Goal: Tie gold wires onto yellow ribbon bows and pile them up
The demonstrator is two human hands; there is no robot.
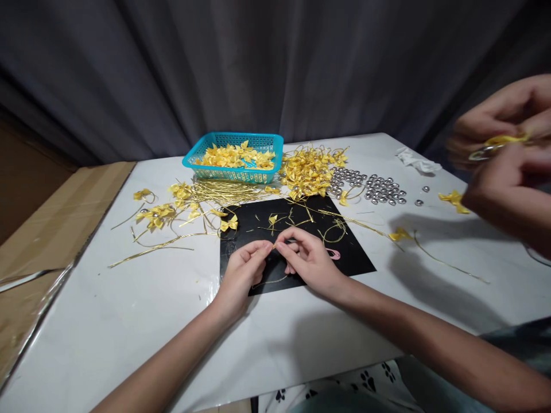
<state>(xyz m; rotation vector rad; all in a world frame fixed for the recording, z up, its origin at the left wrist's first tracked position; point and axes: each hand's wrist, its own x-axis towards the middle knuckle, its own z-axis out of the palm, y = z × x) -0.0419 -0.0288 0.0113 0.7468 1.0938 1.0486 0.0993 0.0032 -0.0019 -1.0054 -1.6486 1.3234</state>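
Over the black mat [359, 261], my left hand [245, 267] and my right hand [307, 258] meet, thumb and forefinger pinched in each. Between the fingertips shows a tiny bit of gold cord [274, 246], mostly covered by the fingers. A thin strand [275, 281] hangs below my hands onto the mat. Just beyond them lie a small yellow ribbon piece [272, 219] and loose gold cord ends. One yellow ribbon bow [229, 223] sits at the mat's left edge. Beside my right hand is a pink loop-shaped item [334, 253], partly hidden.
A turquoise basket [189, 162] of yellow bows stands at the back. In front lies a bundle of gold cords [224, 191]. To the right are a heap of corded bows [307, 172], silver oval beads [385, 189] and crumpled tissue [417, 162]. Another person's hands [508, 126] work at right.
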